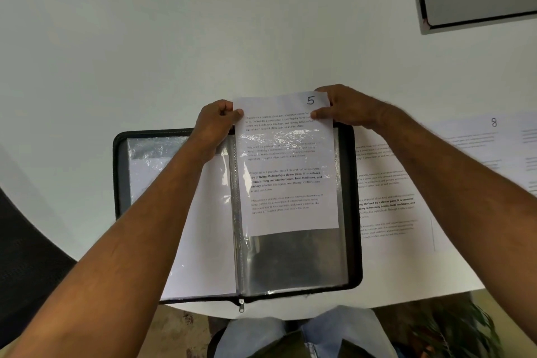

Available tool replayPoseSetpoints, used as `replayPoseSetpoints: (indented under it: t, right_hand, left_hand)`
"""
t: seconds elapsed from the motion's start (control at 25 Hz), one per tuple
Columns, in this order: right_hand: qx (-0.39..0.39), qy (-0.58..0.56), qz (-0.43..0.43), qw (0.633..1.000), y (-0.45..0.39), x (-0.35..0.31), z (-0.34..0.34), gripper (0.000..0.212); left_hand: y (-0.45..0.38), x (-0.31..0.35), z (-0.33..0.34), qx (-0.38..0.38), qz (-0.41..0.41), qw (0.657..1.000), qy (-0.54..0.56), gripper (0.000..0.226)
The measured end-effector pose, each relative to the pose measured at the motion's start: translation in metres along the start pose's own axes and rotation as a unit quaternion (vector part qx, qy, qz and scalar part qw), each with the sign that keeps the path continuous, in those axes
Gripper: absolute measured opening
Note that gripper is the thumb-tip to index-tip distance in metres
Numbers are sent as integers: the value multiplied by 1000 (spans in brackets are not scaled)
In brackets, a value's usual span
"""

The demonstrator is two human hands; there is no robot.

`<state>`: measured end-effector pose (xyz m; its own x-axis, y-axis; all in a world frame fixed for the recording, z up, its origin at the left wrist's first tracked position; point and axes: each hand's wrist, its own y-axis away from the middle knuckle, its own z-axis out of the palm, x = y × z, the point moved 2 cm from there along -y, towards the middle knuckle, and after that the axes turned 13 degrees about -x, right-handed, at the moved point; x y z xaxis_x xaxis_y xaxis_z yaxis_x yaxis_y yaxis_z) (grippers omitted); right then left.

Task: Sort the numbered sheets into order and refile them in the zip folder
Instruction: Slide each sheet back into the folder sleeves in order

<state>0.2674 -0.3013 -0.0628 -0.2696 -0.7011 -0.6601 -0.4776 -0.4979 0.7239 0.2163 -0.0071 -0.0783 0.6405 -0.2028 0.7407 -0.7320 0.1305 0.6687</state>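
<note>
**Sheet 5 going into its sleeve**

The white table [145,52] carries the open zip folder [353,212], lying flat near the person. To its right, loose printed sheets [389,206] wait, one marked 8 [494,122]. The sheet numbered 5 [290,171] is partly inside the right-hand clear sleeve [296,259], its top sticking out. The left hand [216,122] pinches its top left corner; the right hand [345,107] pinches the top right. Next, I think, it must slide down evenly, without buckling.
</note>
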Motion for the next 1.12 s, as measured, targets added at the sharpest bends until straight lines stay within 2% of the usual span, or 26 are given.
replayPoseSetpoints:
  t: [0.16,0.32,0.4,0.52,0.68,0.84,0.96,1.12]
  right_hand:
    - [-25,37,4,999,-1,-6,2,24]
    - [55,10,-37,998,-1,-15,1,23]
    - [64,6,-51,997,-1,-20,1,22]
    - [39,53,-50,997,-1,-25,3,23]
    - [-3,85,-40,996,2,-27,6,24]
    - [-47,106,-33,993,2,-28,10,22]
    - [-77,121,-27,989,0,-25,15,22]
    - [-106,165,-14,980,2,-29,23,21]
  left_hand:
    - [-5,-6,-5,6,-9,999,-33,21]
    - [-2,-10,-7,-16,-13,995,-95,29]
    - [-1,-10,-7,-28,-7,991,-127,29]
    - [-2,-11,-6,-30,2,989,-147,29]
    - [-1,-12,-5,-25,23,991,-133,7]
    - [0,-16,-7,-39,42,988,-145,10]
    - [1,-16,-5,-58,41,981,-183,6]
    - [-4,-20,-3,-79,47,967,-236,12]
